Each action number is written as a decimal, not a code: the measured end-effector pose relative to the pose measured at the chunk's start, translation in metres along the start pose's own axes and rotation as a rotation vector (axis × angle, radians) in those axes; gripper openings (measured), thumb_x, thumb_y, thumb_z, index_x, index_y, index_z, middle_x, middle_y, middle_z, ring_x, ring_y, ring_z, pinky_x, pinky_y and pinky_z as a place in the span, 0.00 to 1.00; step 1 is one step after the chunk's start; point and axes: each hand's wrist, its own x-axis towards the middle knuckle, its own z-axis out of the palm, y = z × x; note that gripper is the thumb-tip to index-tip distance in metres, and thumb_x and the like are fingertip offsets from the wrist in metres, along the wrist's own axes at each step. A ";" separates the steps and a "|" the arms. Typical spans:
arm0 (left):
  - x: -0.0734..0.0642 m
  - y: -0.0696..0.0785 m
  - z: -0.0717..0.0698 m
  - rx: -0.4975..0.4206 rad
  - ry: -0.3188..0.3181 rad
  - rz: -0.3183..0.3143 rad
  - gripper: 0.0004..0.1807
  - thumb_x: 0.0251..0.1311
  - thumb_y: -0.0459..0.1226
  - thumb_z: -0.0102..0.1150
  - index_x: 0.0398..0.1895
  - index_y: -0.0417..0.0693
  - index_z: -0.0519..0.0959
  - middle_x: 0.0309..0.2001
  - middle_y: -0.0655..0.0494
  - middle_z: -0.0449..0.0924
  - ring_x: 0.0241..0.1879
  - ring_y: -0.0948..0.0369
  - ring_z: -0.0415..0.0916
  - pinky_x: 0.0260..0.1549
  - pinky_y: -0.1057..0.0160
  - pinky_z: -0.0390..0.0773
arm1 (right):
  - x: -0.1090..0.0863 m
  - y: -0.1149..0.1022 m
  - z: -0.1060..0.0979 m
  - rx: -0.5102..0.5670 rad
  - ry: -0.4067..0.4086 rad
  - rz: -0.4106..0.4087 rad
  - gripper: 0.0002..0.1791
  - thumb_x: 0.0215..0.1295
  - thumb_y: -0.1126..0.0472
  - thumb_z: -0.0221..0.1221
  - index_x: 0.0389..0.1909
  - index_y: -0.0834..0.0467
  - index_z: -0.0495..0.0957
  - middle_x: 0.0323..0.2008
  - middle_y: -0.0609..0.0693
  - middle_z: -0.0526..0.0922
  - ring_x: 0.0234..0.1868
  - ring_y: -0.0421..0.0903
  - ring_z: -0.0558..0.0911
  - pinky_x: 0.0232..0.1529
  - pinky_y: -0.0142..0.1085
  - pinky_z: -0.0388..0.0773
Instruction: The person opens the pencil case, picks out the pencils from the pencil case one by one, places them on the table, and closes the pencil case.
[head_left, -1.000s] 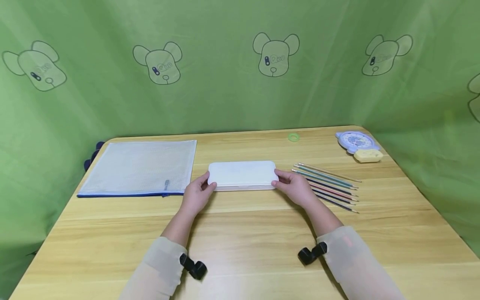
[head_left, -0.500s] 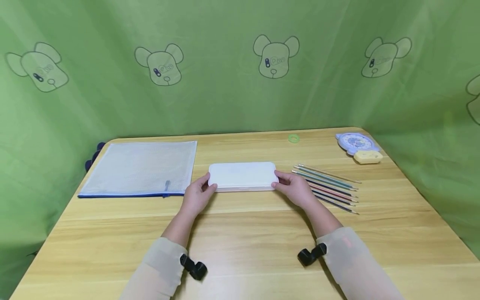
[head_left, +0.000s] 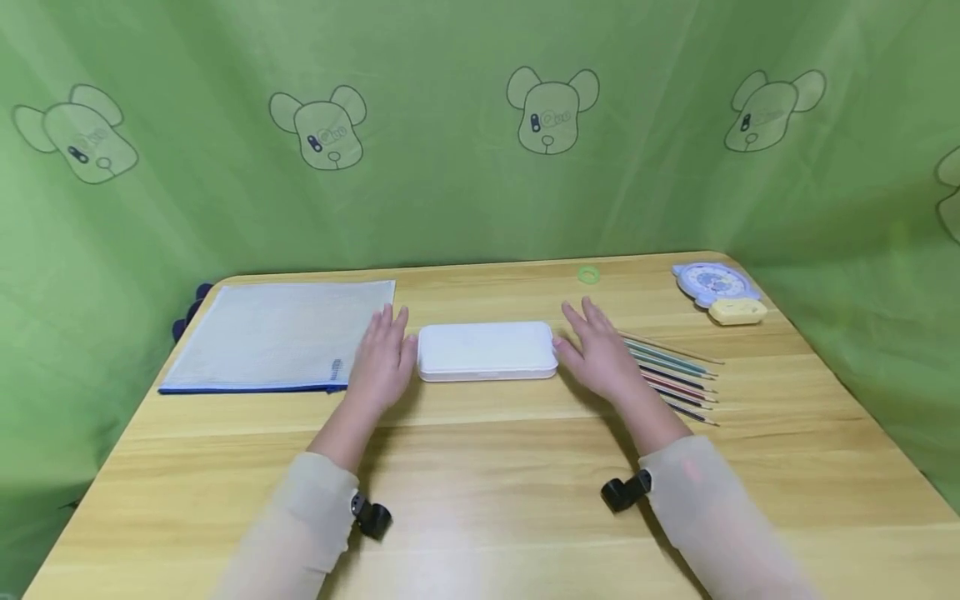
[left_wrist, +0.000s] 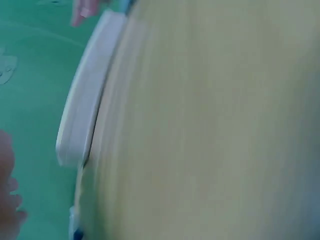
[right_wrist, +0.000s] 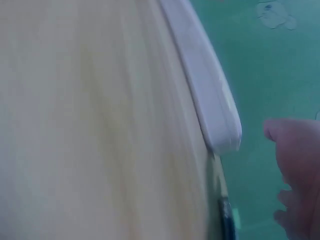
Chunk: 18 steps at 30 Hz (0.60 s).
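A white rounded pencil case, its lid down, lies flat on the wooden table. My left hand is beside its left end with fingers straight, over the edge of a mesh zip pouch. At the other end, my right hand has its fingers extended, the thumb tip close to the case's corner. It partly covers a row of several pencils. In the right wrist view a gap shows between the thumb and the case. The left wrist view has the case apart from my fingers.
A blue round clock-like toy sits at the back right, with a pale yellow block in front of it. Near the back edge lies a small green ring. A green patterned curtain hangs behind the table.
Both hands have let go of the pencil case and moved outward from its ends, their fingers now straightened. The case has stayed on the table in about the same place.
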 end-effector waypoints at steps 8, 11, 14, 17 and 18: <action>0.015 -0.019 -0.016 0.419 -0.154 -0.012 0.44 0.67 0.67 0.32 0.79 0.58 0.40 0.79 0.44 0.24 0.77 0.43 0.20 0.74 0.37 0.25 | 0.016 0.004 -0.004 -0.250 -0.071 0.013 0.49 0.64 0.25 0.41 0.79 0.46 0.41 0.78 0.58 0.28 0.77 0.65 0.27 0.74 0.62 0.22; 0.016 -0.025 -0.017 0.403 -0.161 -0.028 0.44 0.67 0.68 0.32 0.79 0.59 0.39 0.79 0.43 0.25 0.78 0.42 0.21 0.74 0.36 0.25 | 0.020 0.005 -0.002 -0.271 -0.082 0.004 0.51 0.63 0.23 0.41 0.79 0.45 0.41 0.78 0.57 0.27 0.77 0.64 0.26 0.74 0.62 0.20; 0.015 -0.027 -0.017 0.384 -0.167 -0.040 0.44 0.67 0.67 0.32 0.79 0.59 0.39 0.79 0.43 0.25 0.77 0.42 0.21 0.74 0.36 0.25 | 0.021 0.006 0.000 -0.283 -0.091 0.003 0.51 0.62 0.22 0.41 0.79 0.45 0.41 0.78 0.58 0.28 0.77 0.64 0.26 0.74 0.62 0.20; 0.014 -0.027 -0.016 0.378 -0.169 -0.045 0.44 0.67 0.67 0.32 0.79 0.58 0.39 0.79 0.43 0.25 0.77 0.43 0.20 0.74 0.36 0.26 | 0.021 0.007 0.001 -0.276 -0.098 0.007 0.52 0.61 0.22 0.41 0.79 0.44 0.40 0.78 0.59 0.29 0.77 0.64 0.27 0.74 0.62 0.21; 0.014 -0.027 -0.016 0.372 -0.171 -0.047 0.44 0.67 0.67 0.32 0.79 0.58 0.39 0.79 0.43 0.24 0.77 0.43 0.20 0.74 0.36 0.25 | 0.021 0.007 0.002 -0.275 -0.098 0.007 0.52 0.61 0.22 0.42 0.79 0.45 0.40 0.78 0.59 0.30 0.77 0.64 0.27 0.74 0.62 0.21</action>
